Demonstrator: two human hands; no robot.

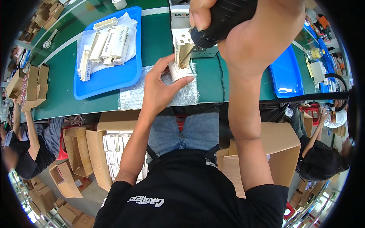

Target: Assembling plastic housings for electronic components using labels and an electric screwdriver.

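Note:
My left hand (pixel 161 81) is wrapped round the round base of a small white plastic housing (pixel 182 72) at the table's front. Its upper part stands upright, and thin wires show inside. Held high in my right hand (pixel 247 45) is a black power drill (pixel 232 19) with a ribbed collar. The collar overlaps the top of the housing in view; whether the bit touches it is hidden. Bubble wrap (pixel 133 97) lies flat under my left hand. To the left, a blue tray (pixel 133 74) bears several white housings (pixel 116 43) on a plastic bag.
Behind the housing stands a grey-white device (pixel 180 21), with a black cord (pixel 222 76) running down the green table (pixel 57 81). Another blue tray (pixel 291 76) is at right. Cardboard boxes (pixel 95 155) flank my legs, one full of small white packages. People work on both sides.

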